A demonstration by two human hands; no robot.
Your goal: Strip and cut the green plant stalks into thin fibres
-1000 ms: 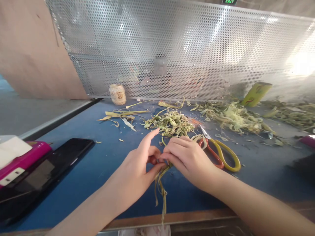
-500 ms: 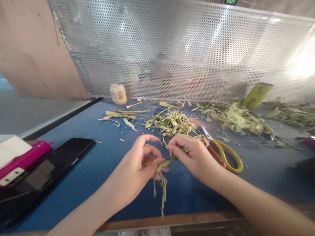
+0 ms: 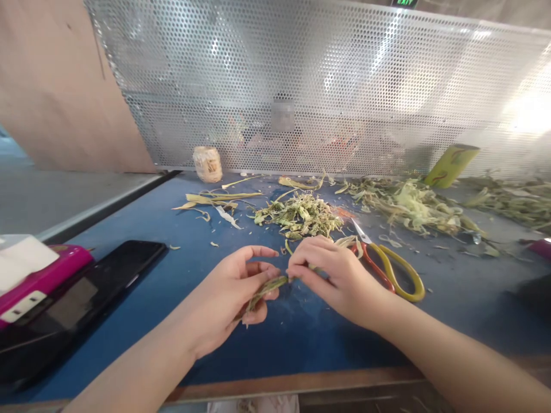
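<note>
above the blue table far from me, i have the left hand curled round leaf strips and the right hand pinching farther along, maybe so they stay together, with scissors near.

A person's left hand cradles a bundle of dried plant strips as the right hand pinches at its end above a blue tabletop, near orange-and-yellow-handled scissors and a heap of greenish plant pieces, before a perforated metal screen.
</note>
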